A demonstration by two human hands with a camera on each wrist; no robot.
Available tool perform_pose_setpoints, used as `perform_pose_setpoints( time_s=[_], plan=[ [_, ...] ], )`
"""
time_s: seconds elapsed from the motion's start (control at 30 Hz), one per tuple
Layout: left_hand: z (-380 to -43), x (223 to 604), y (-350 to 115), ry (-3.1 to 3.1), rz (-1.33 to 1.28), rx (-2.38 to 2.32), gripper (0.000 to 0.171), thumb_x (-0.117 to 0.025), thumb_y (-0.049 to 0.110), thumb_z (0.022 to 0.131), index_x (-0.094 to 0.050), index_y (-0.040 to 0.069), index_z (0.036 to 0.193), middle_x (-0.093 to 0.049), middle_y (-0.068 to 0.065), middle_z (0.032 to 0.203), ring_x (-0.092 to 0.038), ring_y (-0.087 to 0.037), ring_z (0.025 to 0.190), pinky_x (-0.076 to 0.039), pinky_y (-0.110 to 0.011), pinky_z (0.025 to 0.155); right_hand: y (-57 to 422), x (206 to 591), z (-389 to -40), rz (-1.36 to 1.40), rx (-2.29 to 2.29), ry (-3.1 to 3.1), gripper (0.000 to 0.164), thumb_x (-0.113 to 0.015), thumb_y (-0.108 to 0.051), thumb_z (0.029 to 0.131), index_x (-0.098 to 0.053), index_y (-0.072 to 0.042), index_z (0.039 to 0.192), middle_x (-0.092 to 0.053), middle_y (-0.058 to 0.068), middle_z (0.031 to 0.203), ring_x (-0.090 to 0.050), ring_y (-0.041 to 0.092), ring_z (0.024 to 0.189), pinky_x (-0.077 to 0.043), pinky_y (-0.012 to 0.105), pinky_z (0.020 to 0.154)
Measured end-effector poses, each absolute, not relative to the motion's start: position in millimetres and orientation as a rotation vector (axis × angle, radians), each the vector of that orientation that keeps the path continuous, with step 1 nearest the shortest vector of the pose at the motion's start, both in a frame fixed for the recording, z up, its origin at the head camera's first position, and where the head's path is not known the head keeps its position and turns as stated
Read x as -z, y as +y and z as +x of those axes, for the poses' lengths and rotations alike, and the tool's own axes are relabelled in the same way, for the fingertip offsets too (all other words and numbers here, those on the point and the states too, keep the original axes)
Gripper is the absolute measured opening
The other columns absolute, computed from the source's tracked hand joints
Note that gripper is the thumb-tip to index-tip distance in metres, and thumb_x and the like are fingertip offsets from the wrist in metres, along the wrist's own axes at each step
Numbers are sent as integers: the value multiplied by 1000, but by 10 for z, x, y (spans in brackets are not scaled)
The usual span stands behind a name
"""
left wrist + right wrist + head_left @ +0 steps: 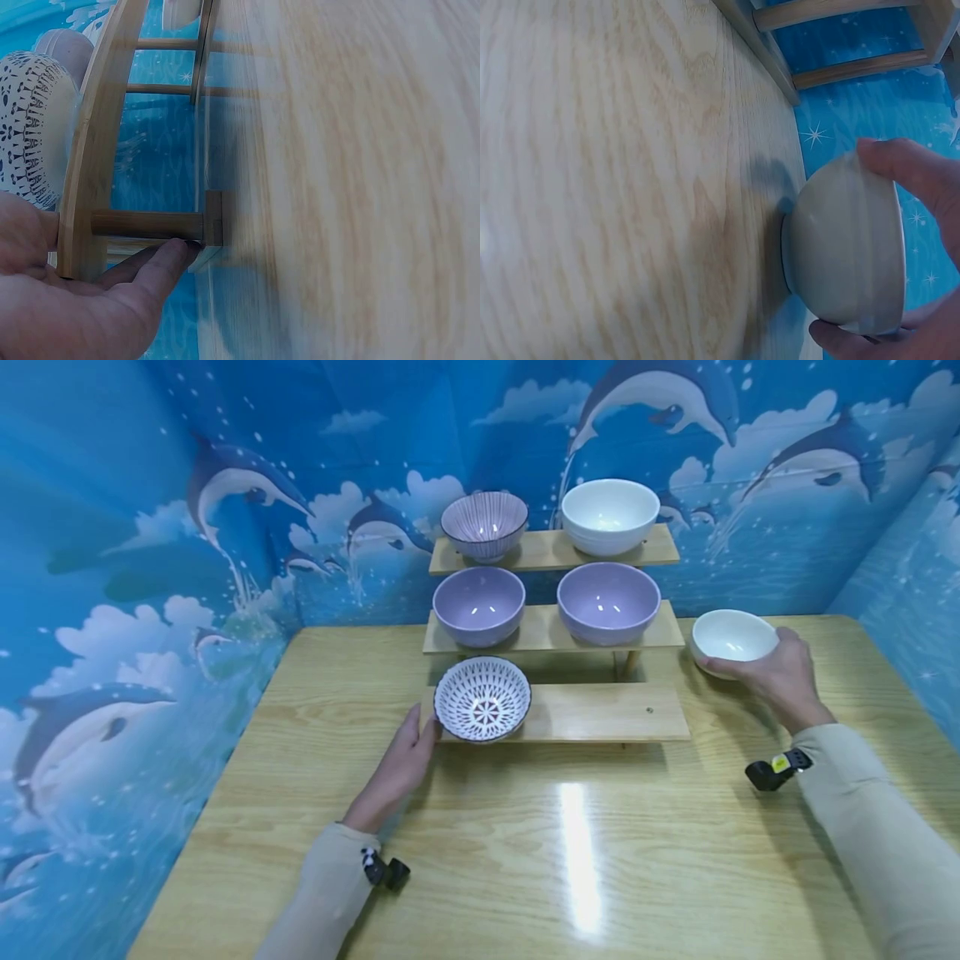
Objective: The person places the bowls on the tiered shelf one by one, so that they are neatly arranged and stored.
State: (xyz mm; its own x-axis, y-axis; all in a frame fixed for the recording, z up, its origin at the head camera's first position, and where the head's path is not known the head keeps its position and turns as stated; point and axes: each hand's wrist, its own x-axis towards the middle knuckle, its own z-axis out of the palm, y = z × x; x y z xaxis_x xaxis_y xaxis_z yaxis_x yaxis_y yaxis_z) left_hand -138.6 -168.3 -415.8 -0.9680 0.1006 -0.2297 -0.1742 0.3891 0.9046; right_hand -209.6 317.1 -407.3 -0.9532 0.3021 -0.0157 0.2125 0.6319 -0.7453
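Note:
My right hand (783,681) grips a white bowl (731,631) by its side, right of the tiered wooden stand (607,714). The right wrist view shows the thumb at the bowl's (844,247) rim and fingers around its far side; the foot is close to the tabletop. At the stand's lower left end, my left hand (401,760) holds the lowest board (97,150), thumb above and fingers underneath beside a short wooden leg (150,223). Just by that thumb sits a black-and-white patterned bowl (483,700) on the same board.
Two purple bowls (478,606) stand on the middle board (540,627). The top board (543,550) carries a striped bowl (485,525) and a larger white bowl (611,516). A dolphin-print cloth (360,452) hangs behind the wooden table (480,860).

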Motion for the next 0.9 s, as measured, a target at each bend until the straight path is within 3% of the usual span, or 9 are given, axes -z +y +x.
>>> perform_pose_setpoints(
  time_s=[0.63, 0.7, 0.77, 0.83, 0.9],
  plan=[
    [-1392, 4167, -1672, 2424, -81, -1589, 54, -29, 33, 112, -17, 17, 163, -23, -5, 167, -18, -25, 153, -19, -48, 124, 3166, 3987, -1954, -468, -1345, -2700, 120, -88, -42, 79, -13, 12, 156, -32, 39, 151, -42, 52, 130, -43, 63, 107],
    [-1392, 4168, -1672, 2427, -80, -1588, 54, -29, 33, 112, -17, 17, 163, -23, -5, 167, -18, -25, 153, -19, -48, 124, 3162, 3948, -1910, -455, -1352, -2692, 117, -88, -41, 79, -16, 11, 156, -33, 37, 150, -43, 50, 129, -50, 54, 102],
    [-1393, 4166, -1669, 2427, -85, -1579, 55, -28, 34, 112, -17, 18, 163, -23, -4, 167, -18, -24, 153, -18, -48, 124, 3156, 3909, -1867, -443, -1350, -2685, 114, -88, -39, 79, -19, 10, 155, -36, 36, 149, -45, 47, 126, -54, 38, 91],
    [-1395, 4166, -1667, 2427, -92, -1573, 55, -28, 35, 112, -17, 18, 163, -23, -4, 167, -18, -24, 153, -18, -48, 124, 3146, 3871, -1827, -436, -1348, -2680, 111, -88, -38, 79, -21, 9, 155, -37, 34, 148, -45, 45, 124, -50, 23, 81],
    [-1397, 4167, -1667, 2426, -92, -1575, 55, -28, 34, 112, -17, 17, 163, -23, -4, 167, -18, -24, 153, -19, -48, 124, 3134, 3833, -1789, -434, -1337, -2677, 110, -88, -37, 79, -23, 9, 155, -37, 34, 147, -45, 45, 124, -44, 18, 75]
  ],
)
